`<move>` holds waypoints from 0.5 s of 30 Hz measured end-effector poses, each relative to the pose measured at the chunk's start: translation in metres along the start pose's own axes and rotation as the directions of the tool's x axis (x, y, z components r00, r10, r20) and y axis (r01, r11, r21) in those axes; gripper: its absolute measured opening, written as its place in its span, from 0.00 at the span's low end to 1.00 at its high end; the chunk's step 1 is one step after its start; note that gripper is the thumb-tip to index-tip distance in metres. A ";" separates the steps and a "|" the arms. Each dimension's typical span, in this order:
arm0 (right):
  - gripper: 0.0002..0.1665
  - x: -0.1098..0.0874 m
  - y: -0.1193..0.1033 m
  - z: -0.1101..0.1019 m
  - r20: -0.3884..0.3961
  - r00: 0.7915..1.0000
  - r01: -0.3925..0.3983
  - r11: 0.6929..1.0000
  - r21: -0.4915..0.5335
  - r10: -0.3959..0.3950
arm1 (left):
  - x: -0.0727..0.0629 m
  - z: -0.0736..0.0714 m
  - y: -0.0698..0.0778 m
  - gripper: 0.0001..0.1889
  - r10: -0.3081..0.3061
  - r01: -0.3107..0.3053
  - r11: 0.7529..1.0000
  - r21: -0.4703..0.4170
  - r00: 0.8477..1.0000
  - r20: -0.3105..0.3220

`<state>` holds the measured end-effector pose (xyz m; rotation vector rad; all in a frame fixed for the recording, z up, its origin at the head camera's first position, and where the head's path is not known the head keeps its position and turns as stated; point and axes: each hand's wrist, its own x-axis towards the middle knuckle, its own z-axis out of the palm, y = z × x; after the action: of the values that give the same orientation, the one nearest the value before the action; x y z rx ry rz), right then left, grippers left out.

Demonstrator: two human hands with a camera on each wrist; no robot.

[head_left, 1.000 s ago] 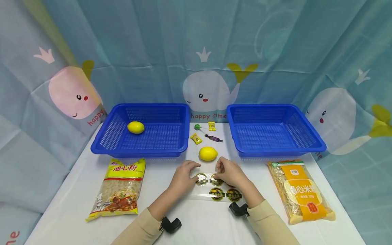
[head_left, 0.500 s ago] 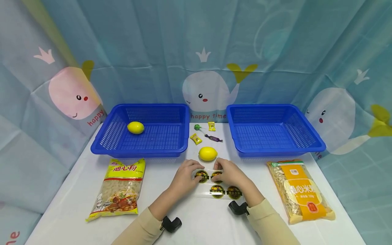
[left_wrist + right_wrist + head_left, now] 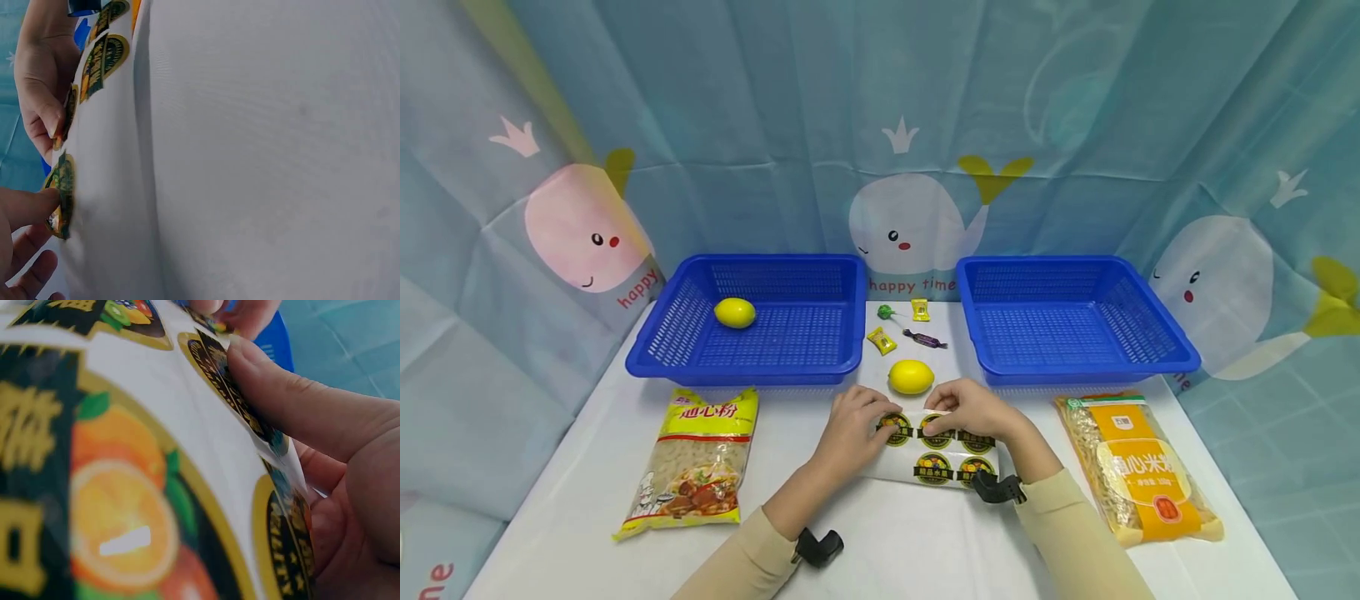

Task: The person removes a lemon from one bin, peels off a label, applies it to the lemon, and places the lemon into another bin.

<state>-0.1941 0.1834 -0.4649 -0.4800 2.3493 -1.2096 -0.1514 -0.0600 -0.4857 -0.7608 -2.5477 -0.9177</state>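
A white sheet of round fruit-label stickers [image 3: 891,464] is held between both hands near the front middle of the table. My left hand [image 3: 856,427] pinches its far left part, thumb lying over one black-and-gold label [image 3: 65,167]. My right hand [image 3: 976,414] pinches the far edge further right, its thumb [image 3: 275,387] pressed on another label and its fingers behind the sheet. In the left wrist view the sheet bows upward at the held edge. Just beyond the hands lies a yellow lemon [image 3: 912,377], touched by neither.
Behind the lemon lie a green lollipop [image 3: 885,312], two yellow-wrapped candies [image 3: 882,341] and a purple-wrapped one [image 3: 926,339]. A blue basket [image 3: 745,375] with another lemon [image 3: 734,313] stands left, a second blue basket [image 3: 1082,367] right. Pasta bags [image 3: 692,458] [image 3: 1142,467] flank the hands.
The sheet's far edge has been raised and its labels now face the head camera more fully. My right hand and forearm have shifted slightly right; the left hand keeps nearly its place.
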 end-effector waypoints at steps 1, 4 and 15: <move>0.16 0.001 0.000 -0.001 0.006 1.000 0.002 1.000 0.004 -0.002 | 0.000 -0.001 0.000 0.09 -0.007 0.006 1.000 -0.015 1.000 -0.009; 0.16 0.004 0.001 -0.001 0.015 1.000 0.008 1.000 -0.008 -0.008 | 0.000 -0.003 0.001 0.08 -0.040 0.039 0.997 -0.067 0.999 -0.014; 0.14 0.018 0.002 0.010 -0.092 0.994 -0.077 0.969 -0.233 0.056 | 0.001 -0.014 0.005 0.08 -0.199 0.213 0.919 -0.332 0.977 0.074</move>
<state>-0.2045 0.1689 -0.4755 -0.4298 2.5755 -0.9413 -0.1475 -0.0657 -0.4721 -0.6091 -2.5711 -1.4517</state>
